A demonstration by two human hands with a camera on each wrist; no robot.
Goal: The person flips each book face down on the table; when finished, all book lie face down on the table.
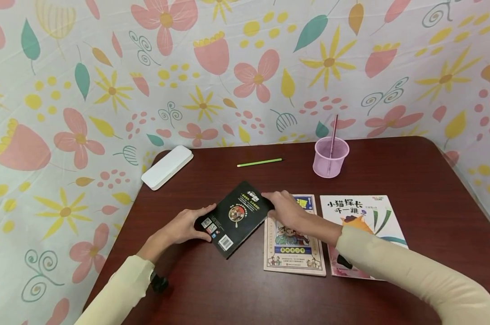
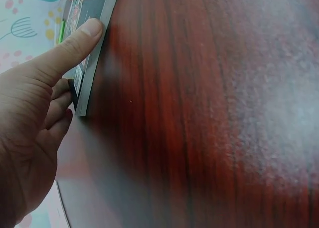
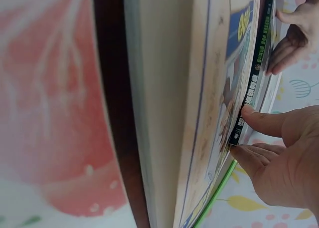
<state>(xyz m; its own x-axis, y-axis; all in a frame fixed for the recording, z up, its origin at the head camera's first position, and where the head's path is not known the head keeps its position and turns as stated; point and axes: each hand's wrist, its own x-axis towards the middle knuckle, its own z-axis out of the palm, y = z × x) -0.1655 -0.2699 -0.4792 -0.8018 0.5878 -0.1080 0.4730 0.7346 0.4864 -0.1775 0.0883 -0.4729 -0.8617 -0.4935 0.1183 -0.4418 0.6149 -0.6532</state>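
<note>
A black book (image 1: 237, 216) with a round picture and a barcode on its upward side lies at an angle over the table. My left hand (image 1: 184, 227) grips its left end; in the left wrist view the thumb (image 2: 75, 46) lies over the cover near the page edge. At the book's upper right corner, my right hand (image 1: 287, 210) holds it between thumb and fingers, by the dark spine (image 3: 256, 63) in the right wrist view. Beneath the right forearm lies a beige illustrated book (image 1: 293, 262), partly covered. Right of it is a white picture book (image 1: 364, 207), also partly hidden by the sleeve.
A white case (image 1: 167, 167) sits at the table's back left corner. Behind the black book lies a green pencil (image 1: 260, 162). A pink mesh cup (image 1: 330, 162) with a pencil in it stands at the back right. Floral cloth (image 1: 228, 90) hangs behind the dark wooden table (image 1: 212, 289).
</note>
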